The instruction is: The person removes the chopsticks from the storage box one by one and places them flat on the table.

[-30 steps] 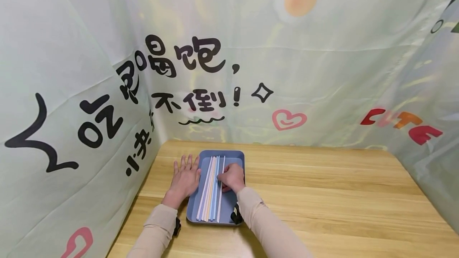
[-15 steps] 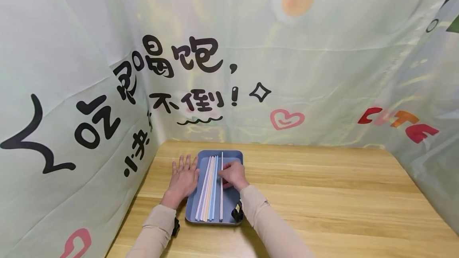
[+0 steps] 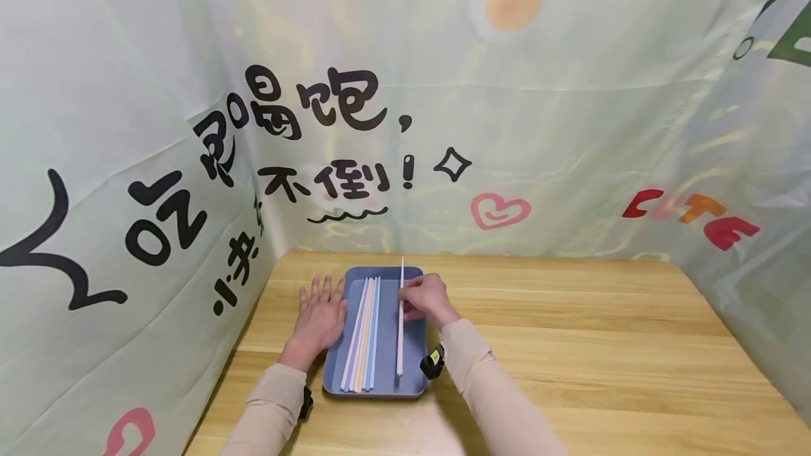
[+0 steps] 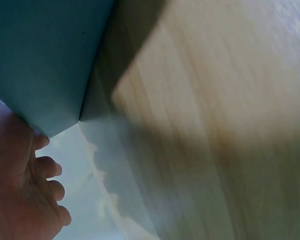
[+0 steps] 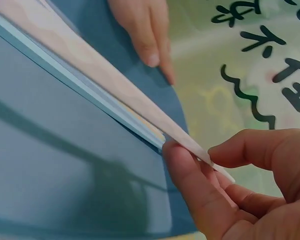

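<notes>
My right hand (image 3: 432, 300) pinches a pale pink chopstick (image 3: 400, 347) between thumb and fingers near its far end. The chopstick is held over the right half of a blue-grey tray (image 3: 415, 350), its far tip reaching past the tray's back rim. In the right wrist view, the chopstick (image 5: 125, 94) passes above several others. Those chopsticks (image 3: 362, 336), white, lilac, peach and light blue, lie lengthwise in a loose bundle on the tray's left half. My left hand (image 3: 319, 321) rests along the tray's left rim with fingers extended. In the left wrist view it touches the tray's outer wall (image 4: 45, 65).
The tray stands on a light wooden table (image 3: 557, 343), toward its left side. A printed fabric screen (image 3: 570, 125) with black characters and hearts encloses the back and both sides. Dark wrist cameras, one of them (image 3: 434, 363) by the tray's right rim, sit at both cuffs.
My right hand has lifted the pale pink chopstick and carried it to the right, away from the bundle. My left hand stays at the tray's left edge.
</notes>
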The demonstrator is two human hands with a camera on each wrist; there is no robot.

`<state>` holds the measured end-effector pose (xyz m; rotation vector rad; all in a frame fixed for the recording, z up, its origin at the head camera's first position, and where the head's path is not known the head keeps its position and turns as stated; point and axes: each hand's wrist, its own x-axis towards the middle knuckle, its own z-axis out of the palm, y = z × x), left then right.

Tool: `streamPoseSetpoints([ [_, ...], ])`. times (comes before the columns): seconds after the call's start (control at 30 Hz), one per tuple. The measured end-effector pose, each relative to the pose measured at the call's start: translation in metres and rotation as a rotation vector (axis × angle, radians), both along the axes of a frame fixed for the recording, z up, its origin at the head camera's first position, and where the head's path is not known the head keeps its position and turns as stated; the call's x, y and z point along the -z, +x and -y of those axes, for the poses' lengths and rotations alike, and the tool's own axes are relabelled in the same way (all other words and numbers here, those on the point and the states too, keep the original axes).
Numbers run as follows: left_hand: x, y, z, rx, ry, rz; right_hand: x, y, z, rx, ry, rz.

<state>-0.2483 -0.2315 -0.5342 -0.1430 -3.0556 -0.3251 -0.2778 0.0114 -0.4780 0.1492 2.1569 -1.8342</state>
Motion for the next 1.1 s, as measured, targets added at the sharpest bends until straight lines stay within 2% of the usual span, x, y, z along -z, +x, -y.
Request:
streamPoseSetpoints([
  [0.43,0.001,0.000,0.004,-0.005,-0.004,0.001,0.001,-0.004,-0.033,0.019,0.003,0.036],
  [0.77,0.004,-0.001,0.005,-0.002,-0.022,-0.011,0.008,-0.001,-0.057,0.043,0.015,0.039],
  [1.1,0.003,0.000,0.002,0.014,-0.016,-0.034,0.017,0.004,-0.068,0.062,0.047,0.034],
])
